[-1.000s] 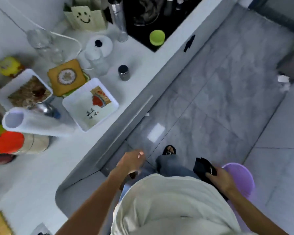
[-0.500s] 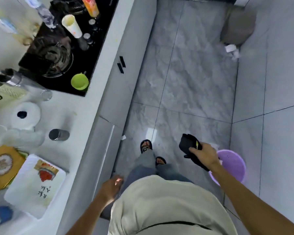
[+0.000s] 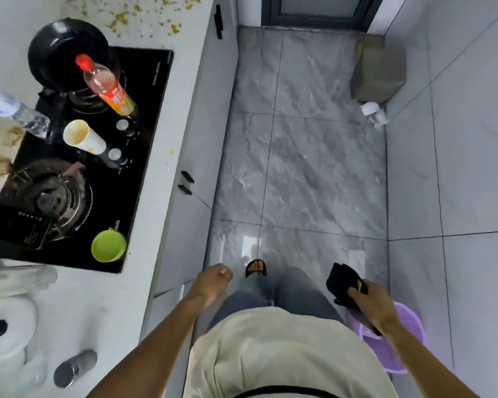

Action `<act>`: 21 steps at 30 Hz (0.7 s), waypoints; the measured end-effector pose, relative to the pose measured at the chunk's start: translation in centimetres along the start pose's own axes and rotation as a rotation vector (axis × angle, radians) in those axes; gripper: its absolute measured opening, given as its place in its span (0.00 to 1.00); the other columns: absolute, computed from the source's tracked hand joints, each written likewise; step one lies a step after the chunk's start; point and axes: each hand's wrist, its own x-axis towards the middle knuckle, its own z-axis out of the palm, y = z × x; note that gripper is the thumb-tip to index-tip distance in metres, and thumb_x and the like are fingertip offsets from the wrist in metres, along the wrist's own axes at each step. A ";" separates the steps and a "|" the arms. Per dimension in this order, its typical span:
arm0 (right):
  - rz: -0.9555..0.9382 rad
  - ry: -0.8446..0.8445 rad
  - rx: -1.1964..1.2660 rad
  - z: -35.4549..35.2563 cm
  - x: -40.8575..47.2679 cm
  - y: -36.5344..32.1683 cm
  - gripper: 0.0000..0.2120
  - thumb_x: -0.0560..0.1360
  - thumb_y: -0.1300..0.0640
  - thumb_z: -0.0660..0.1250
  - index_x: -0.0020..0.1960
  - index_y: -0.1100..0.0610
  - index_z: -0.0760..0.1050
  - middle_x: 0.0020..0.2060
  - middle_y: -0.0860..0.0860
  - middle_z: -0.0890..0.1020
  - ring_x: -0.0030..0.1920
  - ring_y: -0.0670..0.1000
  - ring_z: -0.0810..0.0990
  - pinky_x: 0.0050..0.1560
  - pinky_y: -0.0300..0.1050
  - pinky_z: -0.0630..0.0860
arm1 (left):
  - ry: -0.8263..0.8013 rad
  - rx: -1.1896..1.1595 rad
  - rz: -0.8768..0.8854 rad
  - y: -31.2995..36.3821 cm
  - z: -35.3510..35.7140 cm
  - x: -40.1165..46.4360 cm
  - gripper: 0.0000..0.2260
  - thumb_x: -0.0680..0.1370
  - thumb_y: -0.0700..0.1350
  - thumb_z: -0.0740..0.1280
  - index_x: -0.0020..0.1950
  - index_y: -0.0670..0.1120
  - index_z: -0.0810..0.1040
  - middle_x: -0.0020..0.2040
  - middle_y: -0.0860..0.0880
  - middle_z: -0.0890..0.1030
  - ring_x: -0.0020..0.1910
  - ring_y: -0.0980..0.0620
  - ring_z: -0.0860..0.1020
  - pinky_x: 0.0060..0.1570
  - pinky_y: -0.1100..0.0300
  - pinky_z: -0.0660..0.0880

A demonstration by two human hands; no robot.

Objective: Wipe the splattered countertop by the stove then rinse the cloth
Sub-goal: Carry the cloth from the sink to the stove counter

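Observation:
My right hand (image 3: 374,301) grips a black cloth (image 3: 342,281) low at my right side, above a purple bucket (image 3: 397,343) on the floor. My left hand (image 3: 213,280) hangs loosely curled beside the counter's edge, holding nothing. The white countertop (image 3: 167,139) runs along the left. Yellow-brown splatter (image 3: 144,15) covers it beyond the black stove (image 3: 144,110), at the top of the view. A few small spots lie on the strip next to the stove.
On the stove stand a black pan (image 3: 61,50), an orange-labelled bottle (image 3: 110,87), a paper cup (image 3: 82,137), a green cup (image 3: 108,245) and a steel burner. A paper roll (image 3: 9,328) and a small metal can (image 3: 74,367) sit on the near counter. A grey stool (image 3: 378,73) stands far right.
I have walked forward along the counter, so the stove and the splatter have come into view. My right hand still carries the cloth; my left arm swings at my side.

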 end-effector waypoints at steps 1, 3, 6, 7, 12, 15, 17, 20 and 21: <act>0.014 0.025 0.014 -0.6 0.4 0.0 0.07 0.77 0.61 0.70 0.40 0.55 0.81 0.28 0.50 0.84 0.28 0.49 0.82 0.29 0.43 0.75 | -0.012 0.006 0.025 2.4 -1.3 1.2 0.13 0.88 0.53 0.60 0.60 0.50 0.82 0.58 0.49 0.84 0.54 0.49 0.81 0.55 0.59 0.74; 0.059 0.026 0.011 -1.7 1.5 -0.5 0.07 0.77 0.61 0.70 0.40 0.55 0.80 0.29 0.51 0.84 0.32 0.52 0.83 0.34 0.45 0.76 | -0.020 -0.006 0.063 6.7 -3.6 3.4 0.13 0.87 0.53 0.60 0.59 0.53 0.83 0.59 0.50 0.84 0.56 0.48 0.82 0.57 0.58 0.75; 0.115 0.003 0.010 -3.5 3.8 -2.2 0.04 0.78 0.60 0.69 0.44 0.57 0.80 0.34 0.54 0.84 0.37 0.58 0.82 0.39 0.49 0.75 | -0.022 -0.048 0.104 12.3 -6.1 6.5 0.11 0.87 0.52 0.61 0.58 0.54 0.83 0.60 0.49 0.85 0.60 0.46 0.83 0.65 0.55 0.77; 0.130 0.005 0.019 -4.2 4.9 -2.9 0.05 0.78 0.61 0.69 0.44 0.58 0.80 0.34 0.54 0.83 0.37 0.57 0.81 0.39 0.49 0.74 | -0.023 -0.059 0.110 13.8 -6.7 7.6 0.11 0.86 0.52 0.62 0.60 0.53 0.84 0.61 0.49 0.85 0.61 0.46 0.83 0.68 0.53 0.77; 0.098 -0.013 -0.017 -8.7 12.1 -8.4 0.05 0.76 0.62 0.72 0.41 0.57 0.78 0.33 0.55 0.81 0.35 0.56 0.78 0.34 0.45 0.70 | -0.031 0.014 0.089 18.6 -8.9 12.6 0.14 0.87 0.53 0.63 0.66 0.50 0.83 0.65 0.48 0.85 0.64 0.47 0.81 0.67 0.56 0.75; 0.036 -0.044 -0.060 -12.0 17.0 -13.3 0.06 0.76 0.59 0.73 0.44 0.56 0.77 0.36 0.55 0.82 0.36 0.55 0.78 0.35 0.46 0.70 | -0.010 0.057 0.027 19.5 -9.9 14.5 0.15 0.88 0.52 0.61 0.67 0.47 0.83 0.67 0.46 0.84 0.64 0.45 0.81 0.60 0.60 0.73; -0.046 -0.073 -0.084 -14.1 20.3 -17.4 0.06 0.77 0.56 0.75 0.46 0.56 0.78 0.37 0.53 0.83 0.38 0.54 0.80 0.35 0.45 0.70 | 0.004 0.069 -0.021 19.6 -10.4 15.6 0.15 0.88 0.51 0.60 0.66 0.47 0.83 0.67 0.45 0.84 0.64 0.44 0.82 0.58 0.61 0.72; -0.175 -0.068 -0.104 -17.0 24.6 -23.9 0.08 0.77 0.51 0.76 0.48 0.53 0.80 0.36 0.50 0.83 0.37 0.47 0.79 0.34 0.40 0.70 | -0.018 0.077 -0.118 19.8 -11.4 16.5 0.16 0.89 0.50 0.58 0.68 0.47 0.82 0.68 0.46 0.83 0.65 0.44 0.82 0.58 0.60 0.73; -0.211 -0.068 -0.116 -17.8 25.8 -26.2 0.08 0.77 0.51 0.76 0.48 0.53 0.80 0.36 0.49 0.82 0.37 0.46 0.79 0.34 0.39 0.70 | -0.007 0.059 -0.137 19.8 -11.5 16.6 0.15 0.89 0.50 0.59 0.67 0.47 0.82 0.67 0.45 0.84 0.64 0.44 0.82 0.59 0.58 0.75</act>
